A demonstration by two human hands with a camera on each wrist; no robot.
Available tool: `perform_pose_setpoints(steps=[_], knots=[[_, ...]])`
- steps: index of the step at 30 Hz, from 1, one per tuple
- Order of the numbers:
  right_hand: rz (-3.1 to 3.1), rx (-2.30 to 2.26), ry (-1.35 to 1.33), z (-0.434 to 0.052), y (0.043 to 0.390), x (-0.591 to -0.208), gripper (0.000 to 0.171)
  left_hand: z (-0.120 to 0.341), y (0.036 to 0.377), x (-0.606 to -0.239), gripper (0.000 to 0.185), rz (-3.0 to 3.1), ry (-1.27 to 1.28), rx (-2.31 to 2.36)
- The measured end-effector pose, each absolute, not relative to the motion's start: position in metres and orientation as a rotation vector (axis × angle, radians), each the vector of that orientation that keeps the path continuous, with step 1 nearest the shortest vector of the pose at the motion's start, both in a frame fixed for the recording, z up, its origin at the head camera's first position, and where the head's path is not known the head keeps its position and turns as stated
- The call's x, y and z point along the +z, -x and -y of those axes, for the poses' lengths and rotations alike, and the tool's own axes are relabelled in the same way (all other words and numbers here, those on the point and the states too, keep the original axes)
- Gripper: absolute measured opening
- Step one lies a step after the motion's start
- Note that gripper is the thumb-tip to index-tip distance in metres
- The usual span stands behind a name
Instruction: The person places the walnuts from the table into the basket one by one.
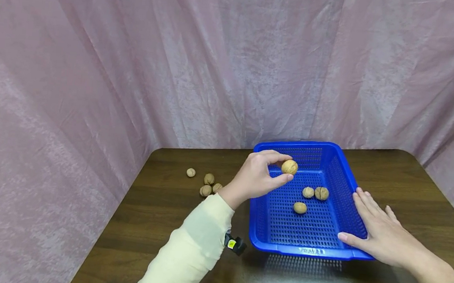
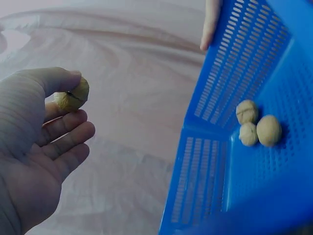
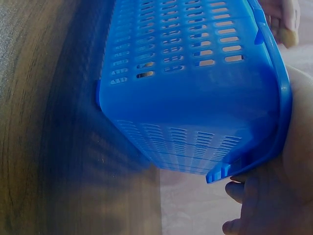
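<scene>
My left hand (image 1: 257, 174) is raised above the left part of the blue plastic basket (image 1: 257, 230). It pinches a walnut (image 1: 289, 167) between thumb and fingertips; the left wrist view shows that walnut (image 2: 78, 94) with the other fingers loosely bent below. Inside the basket, on its perforated floor, lie three walnuts: one at the front (image 1: 300, 207) and two side by side, a pale one (image 1: 308, 192) and a browner one (image 1: 321, 193). With fingers mostly straight, my right hand (image 1: 385, 232) rests against the basket's right rim, its thumb over the edge near the front corner.
Several more walnuts (image 1: 205, 190) lie on the brown wooden table (image 1: 153, 212) left of the basket, partly behind the left wrist. One small walnut (image 1: 191, 172) sits apart from them. A pink curtain (image 1: 234, 68) hangs behind the table and along its left side.
</scene>
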State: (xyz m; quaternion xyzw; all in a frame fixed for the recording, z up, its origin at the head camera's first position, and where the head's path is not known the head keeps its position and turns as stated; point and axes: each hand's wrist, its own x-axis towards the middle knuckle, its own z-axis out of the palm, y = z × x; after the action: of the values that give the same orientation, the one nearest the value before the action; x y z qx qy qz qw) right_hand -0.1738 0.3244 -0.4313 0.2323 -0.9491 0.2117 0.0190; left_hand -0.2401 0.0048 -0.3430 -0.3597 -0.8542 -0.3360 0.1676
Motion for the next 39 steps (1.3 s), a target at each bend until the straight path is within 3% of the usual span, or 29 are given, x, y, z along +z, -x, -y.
perform_pose_setpoints(steps=[12,19,27,39], knots=[[2.967,0.687,-0.712,-0.325,0.171,-0.428,0.102,-0.053,0.286,-0.355,0.037,2.582,0.776,-1.24],[2.958,0.7,-0.707,-0.322,0.169,-0.428,0.101,-0.078,0.3,-0.38,0.035,2.652,0.677,-1.288],[2.937,0.658,-0.736,-0.318,0.167,-0.429,0.1,-0.075,0.305,-0.417,0.031,2.756,0.564,-1.181],[2.932,0.669,-0.716,-0.321,0.166,-0.428,0.098,-0.072,0.311,-0.436,0.037,3.001,0.681,-0.992]])
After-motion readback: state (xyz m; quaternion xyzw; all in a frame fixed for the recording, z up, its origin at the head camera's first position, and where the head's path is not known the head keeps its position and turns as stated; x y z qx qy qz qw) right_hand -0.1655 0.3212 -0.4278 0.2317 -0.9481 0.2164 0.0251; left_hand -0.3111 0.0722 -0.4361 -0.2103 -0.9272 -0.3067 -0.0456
